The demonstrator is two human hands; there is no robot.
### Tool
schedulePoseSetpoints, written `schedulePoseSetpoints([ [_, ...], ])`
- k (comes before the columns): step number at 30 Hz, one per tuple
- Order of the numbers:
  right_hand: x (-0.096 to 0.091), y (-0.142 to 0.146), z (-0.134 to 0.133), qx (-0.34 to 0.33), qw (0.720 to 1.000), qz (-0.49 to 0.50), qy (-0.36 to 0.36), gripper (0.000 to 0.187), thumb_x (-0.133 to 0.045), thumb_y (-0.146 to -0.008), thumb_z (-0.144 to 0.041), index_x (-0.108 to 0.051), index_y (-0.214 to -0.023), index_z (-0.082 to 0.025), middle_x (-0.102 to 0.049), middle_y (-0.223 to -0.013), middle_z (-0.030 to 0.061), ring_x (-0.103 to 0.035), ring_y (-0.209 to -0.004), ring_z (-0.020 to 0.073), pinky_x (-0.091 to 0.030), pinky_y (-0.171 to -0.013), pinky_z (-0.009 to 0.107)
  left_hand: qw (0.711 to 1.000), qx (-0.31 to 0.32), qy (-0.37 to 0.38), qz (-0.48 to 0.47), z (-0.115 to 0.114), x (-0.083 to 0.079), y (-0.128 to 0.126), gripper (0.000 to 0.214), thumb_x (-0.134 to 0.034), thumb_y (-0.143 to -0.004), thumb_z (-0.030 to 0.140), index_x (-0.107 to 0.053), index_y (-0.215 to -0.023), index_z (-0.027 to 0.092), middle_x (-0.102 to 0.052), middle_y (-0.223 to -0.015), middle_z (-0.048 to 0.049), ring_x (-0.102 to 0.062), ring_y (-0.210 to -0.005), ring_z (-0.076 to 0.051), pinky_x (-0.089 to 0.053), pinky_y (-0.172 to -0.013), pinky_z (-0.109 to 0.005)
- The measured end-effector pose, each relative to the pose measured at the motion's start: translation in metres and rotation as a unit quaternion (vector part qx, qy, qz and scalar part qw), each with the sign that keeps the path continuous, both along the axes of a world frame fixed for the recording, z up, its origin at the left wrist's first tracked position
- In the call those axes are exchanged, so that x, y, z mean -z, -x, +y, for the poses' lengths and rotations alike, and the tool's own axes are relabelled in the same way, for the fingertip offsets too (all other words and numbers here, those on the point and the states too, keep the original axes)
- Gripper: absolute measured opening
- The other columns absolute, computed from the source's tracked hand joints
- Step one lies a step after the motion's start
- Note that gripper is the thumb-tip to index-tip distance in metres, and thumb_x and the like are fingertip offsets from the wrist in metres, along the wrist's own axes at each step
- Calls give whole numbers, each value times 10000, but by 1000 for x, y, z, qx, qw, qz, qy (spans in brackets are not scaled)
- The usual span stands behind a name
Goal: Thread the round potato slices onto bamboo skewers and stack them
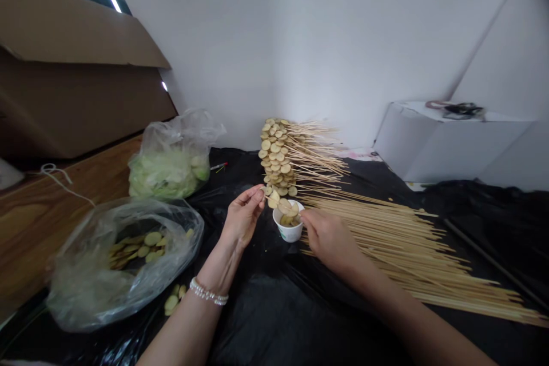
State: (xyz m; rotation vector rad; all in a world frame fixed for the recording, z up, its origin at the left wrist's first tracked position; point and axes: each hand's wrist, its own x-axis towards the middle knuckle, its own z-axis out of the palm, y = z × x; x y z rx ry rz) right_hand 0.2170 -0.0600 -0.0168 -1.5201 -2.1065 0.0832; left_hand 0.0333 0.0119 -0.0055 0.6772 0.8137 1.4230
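Note:
Over a white paper cup, a short row of round, pale potato slices slants between my two hands. They look threaded on a thin skewer, though little of the stick shows. My left hand, with a beaded bracelet at the wrist, is closed at the upper left end, thumb and fingers pinching a slice. Beside the cup's right rim, my right hand is closed at the row's lower end; its fingertips are partly hidden. More slices lie inside the cup.
Behind the cup are stacked skewers of slices. Bare bamboo skewers spread rightward over black plastic. An open bag of slices, a bag of pale green vegetables and a cardboard box are left; a white box stands right.

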Motion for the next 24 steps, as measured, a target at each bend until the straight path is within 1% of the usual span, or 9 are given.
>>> schedulePoseSetpoints([
  [8,2,0,1,-2,1000,2,-3,243,-385,-920,-159,-628,-929,-179,-670,-868,62,-587,-818,169,-376,-715,259,1000,7,-14,7,1,3,1,250,-814,-586,83,-724,-817,110,-673,-743,-19,-571,-572,-38,-495,-548,-112],
  [14,0,-1,1,-4,1000,5,-13,246,-385,-924,-163,-629,-912,-182,-664,-859,56,-584,-798,162,-380,-708,258,1000,12,-3,10,1,-2,3,231,-800,-604,71,-719,-816,115,-678,-743,-24,-585,-589,-48,-494,-528,-109],
  [19,-4,-2,0,0,1000,18,-18,256,-381,-929,-169,-635,-910,-189,-665,-865,50,-587,-804,162,-382,-710,262,999,49,1,6,0,-7,9,272,-761,-649,42,-719,-909,113,-696,-786,-33,-606,-607,-54,-503,-523,-106],
  [24,-4,-1,-1,-13,999,25,-25,262,-373,-930,-171,-632,-888,-181,-660,-849,52,-583,-790,159,-381,-710,259,997,68,22,-21,0,-10,12,255,-719,-669,-16,-717,-888,114,-712,-803,-48,-626,-627,-65,-512,-537,-111],
])
